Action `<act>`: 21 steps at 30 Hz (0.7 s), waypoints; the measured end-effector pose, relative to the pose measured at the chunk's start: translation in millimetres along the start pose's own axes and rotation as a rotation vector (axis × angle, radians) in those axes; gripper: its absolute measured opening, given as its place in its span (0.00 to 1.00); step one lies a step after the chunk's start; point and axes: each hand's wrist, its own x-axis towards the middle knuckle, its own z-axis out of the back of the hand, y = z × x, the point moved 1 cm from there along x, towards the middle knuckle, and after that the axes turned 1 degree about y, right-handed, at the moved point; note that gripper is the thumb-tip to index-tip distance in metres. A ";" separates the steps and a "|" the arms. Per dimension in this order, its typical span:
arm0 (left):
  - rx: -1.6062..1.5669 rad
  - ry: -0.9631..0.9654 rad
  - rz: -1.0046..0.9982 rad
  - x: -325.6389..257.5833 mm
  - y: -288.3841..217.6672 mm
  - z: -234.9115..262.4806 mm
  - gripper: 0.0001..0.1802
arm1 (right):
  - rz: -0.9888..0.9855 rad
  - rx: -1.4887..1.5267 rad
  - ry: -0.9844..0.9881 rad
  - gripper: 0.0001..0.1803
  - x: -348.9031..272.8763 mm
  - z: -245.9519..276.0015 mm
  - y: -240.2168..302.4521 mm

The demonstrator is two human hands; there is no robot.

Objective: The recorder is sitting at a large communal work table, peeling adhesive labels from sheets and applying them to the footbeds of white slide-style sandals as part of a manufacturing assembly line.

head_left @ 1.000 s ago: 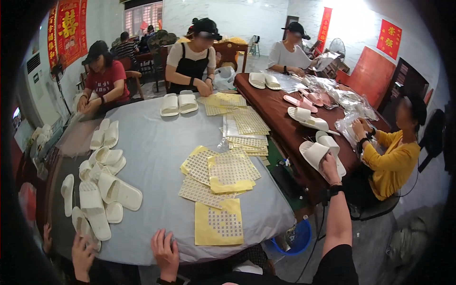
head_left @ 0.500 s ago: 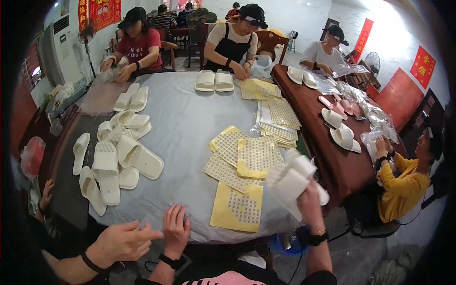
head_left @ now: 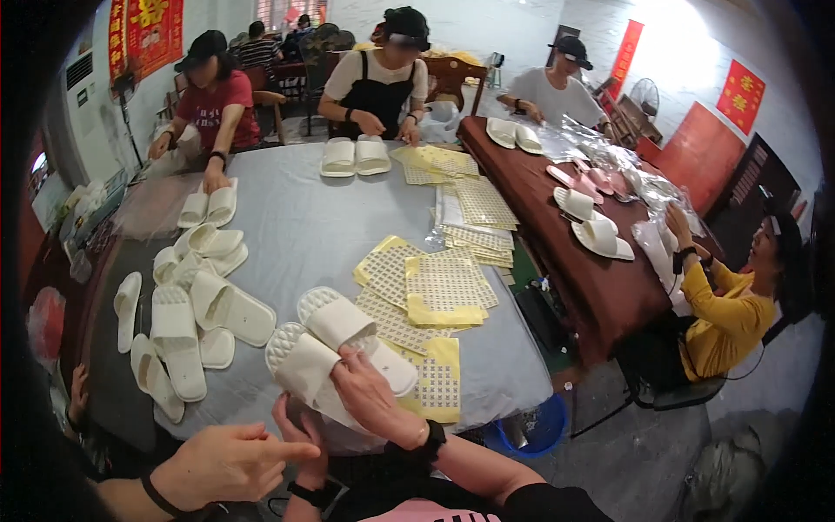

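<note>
A pair of white slide slippers [head_left: 335,344], with textured insoles, is in my right hand [head_left: 376,396], its fingers closed round the inner edges. The pair hangs tilted above the near part of the grey-covered table [head_left: 304,235], partly over the sticker sheets. My left hand [head_left: 304,439] is at the table's near edge, just below the slippers. Its fingers are apart and partly hidden behind the slippers; I cannot tell whether they touch. Yellow-backed sheets of small stickers [head_left: 445,287] lie beyond the slippers. A co-worker's hand [head_left: 230,463] reaches in beside my left hand, one finger stretched out.
Several white slippers [head_left: 178,339] are piled on the left. Another white pair [head_left: 355,157] stands at the far edge before a co-worker. On the right, a brown-covered table [head_left: 557,252] holds slippers and clear bags. A blue bin [head_left: 532,428] stands below the table's near right.
My right hand has brought the slippers leftward to the table's middle front. My left hand has lifted off the tabletop beneath them. A co-worker at far left now touches a slipper pair.
</note>
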 end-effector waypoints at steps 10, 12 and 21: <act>0.279 0.042 -0.213 5.9 -11.5 -0.8 0.23 | -0.135 0.287 0.043 0.15 -41.7 96.0 -97.5; 0.272 0.052 -0.231 6.7 -10.6 -2.6 0.23 | -0.202 0.206 -0.222 0.14 -58.9 135.0 -123.4; 0.378 0.070 -0.283 10.0 12.2 -8.4 0.22 | -0.568 -0.831 -0.794 0.19 -164.7 365.2 -259.1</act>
